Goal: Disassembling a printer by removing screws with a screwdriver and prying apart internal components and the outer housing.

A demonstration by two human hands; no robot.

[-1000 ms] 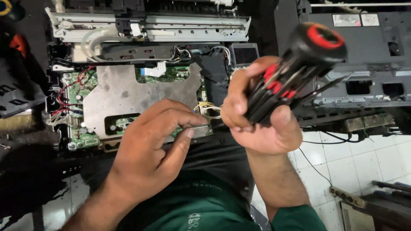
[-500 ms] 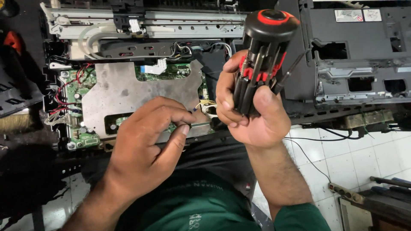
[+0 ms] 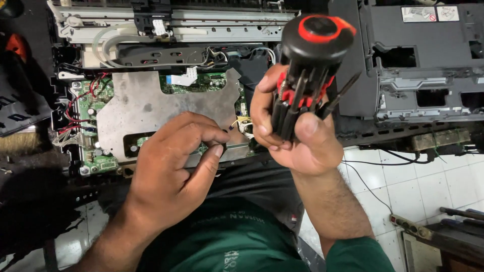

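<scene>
Screwdriver point(image 3: 307, 75) up in my right hand point(image 3: 297, 136), clenched round its black-and-red bit-holder body, above the opened printer point(image 3: 166, 60). My left hand point(image 3: 176, 166) pinches something tiny over the grey metal plate point(image 3: 146, 108), hiding the green board point(image 3: 93, 126) edge; what, I cannot tell.

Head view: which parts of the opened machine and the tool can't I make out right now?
- Lower edge of the metal plate: hidden by the left hand.
- What the left fingertips pinch: too small to tell.
- Lower part of the multi-bit screwdriver: wrapped by the right hand.
- Circuit board: mostly under the plate.
- Grey housing: cut off by the right and top edges.
- Power strip: partly hidden by dark objects in the lower right corner.
</scene>
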